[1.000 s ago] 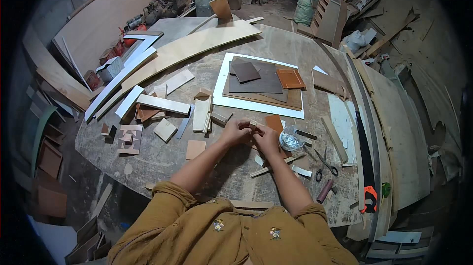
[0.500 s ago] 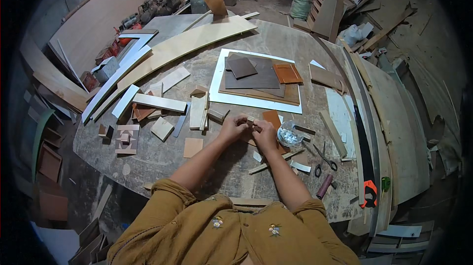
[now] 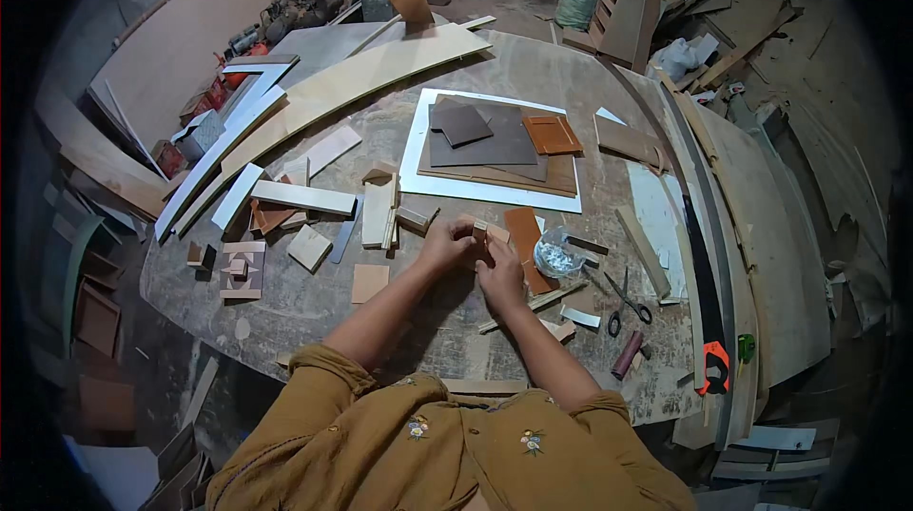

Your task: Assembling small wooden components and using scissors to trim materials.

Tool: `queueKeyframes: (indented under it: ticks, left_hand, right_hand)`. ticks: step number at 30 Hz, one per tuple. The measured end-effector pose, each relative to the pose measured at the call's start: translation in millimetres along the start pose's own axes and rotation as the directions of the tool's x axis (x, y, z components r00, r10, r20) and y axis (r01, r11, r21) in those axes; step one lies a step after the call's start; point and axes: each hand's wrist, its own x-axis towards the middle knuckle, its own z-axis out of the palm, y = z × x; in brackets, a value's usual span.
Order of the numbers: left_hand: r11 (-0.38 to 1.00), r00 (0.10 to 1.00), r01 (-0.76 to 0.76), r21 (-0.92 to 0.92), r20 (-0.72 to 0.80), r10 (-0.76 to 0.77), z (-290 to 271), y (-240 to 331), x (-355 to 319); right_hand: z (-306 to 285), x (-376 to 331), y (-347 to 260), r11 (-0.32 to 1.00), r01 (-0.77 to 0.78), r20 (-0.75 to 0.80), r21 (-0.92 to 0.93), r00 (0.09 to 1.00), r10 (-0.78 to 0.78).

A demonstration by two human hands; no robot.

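Above the near middle of the worktable, my left hand pinches a small wooden block with a pale top end and a darker brown side. From the right, my right hand meets it, its curled fingertips pressed to the block's lower part. The fingers partly hide the block. Just right of my hands lie an orange-brown strip and a clear bag of small white pieces. A short wooden block rests beyond my left hand, and a square tan board piece lies left of my left forearm.
Black-handled scissors, a dark red cylinder and an orange-handled saw lie to the right. Stacked panels sit farther back. Several wood offcuts and long curved boards occupy the left side.
My right hand has shifted slightly left and down, and its fingers now sit lower on the block. The block now appears more upright. The view has shifted slightly.
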Motion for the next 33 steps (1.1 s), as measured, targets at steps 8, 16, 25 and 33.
queueKeyframes:
  ticks: [8,16,25,33]
  left_hand:
    - [0.996,0.996,-0.005,-0.092,0.090,0.013,-2.7,1.3,5.3]
    - [0.991,0.998,0.023,-0.131,0.061,-0.015,-5.5,-24.1,10.5]
    - [0.988,0.981,0.017,-0.151,0.193,0.013,-9.5,-6.9,8.4]
    - [1.000,0.998,-0.008,-0.010,-0.060,0.007,-9.5,-6.2,2.8]
  right_hand:
    - [-10.4,4.2,-3.3,0.999,-0.034,0.052,-0.027,0.998,0.036]
    - [-5.6,23.3,11.9,1.000,-0.015,-0.002,-0.026,1.000,0.015]
    - [0.1,27.6,7.7,0.987,-0.060,0.027,-0.147,0.998,0.064]
    - [0.4,29.7,5.8,0.985,-0.063,0.048,-0.163,0.996,0.072]
